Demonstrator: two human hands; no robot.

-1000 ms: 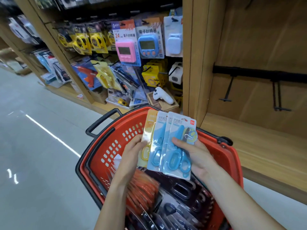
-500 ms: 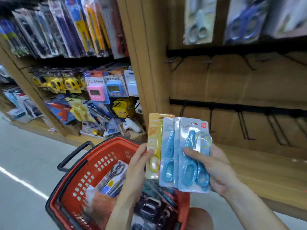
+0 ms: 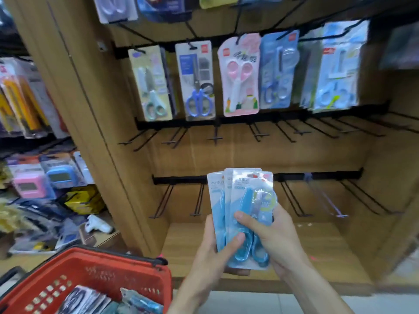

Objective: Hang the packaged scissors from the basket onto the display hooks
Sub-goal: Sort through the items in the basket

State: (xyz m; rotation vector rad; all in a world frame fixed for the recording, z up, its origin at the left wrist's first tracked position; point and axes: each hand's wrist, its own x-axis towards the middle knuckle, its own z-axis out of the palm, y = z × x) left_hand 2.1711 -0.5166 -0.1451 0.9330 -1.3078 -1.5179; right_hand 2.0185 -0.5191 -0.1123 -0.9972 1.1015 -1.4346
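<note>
Holding a fanned stack of blue packaged scissors (image 3: 243, 214) upright before the wooden display, both hands share the grip: the left hand (image 3: 212, 254) curls around the stack's lower left edge with its thumb pressed across the front, and the right hand (image 3: 275, 236) wraps the right side, its thumb lying over the top pack. Bare display hooks (image 3: 199, 200) jut from the black rail just behind the packs. Above, other scissor packs (image 3: 238, 73) hang in a row. At lower left, the red basket (image 3: 95, 266) contains more packages.
</note>
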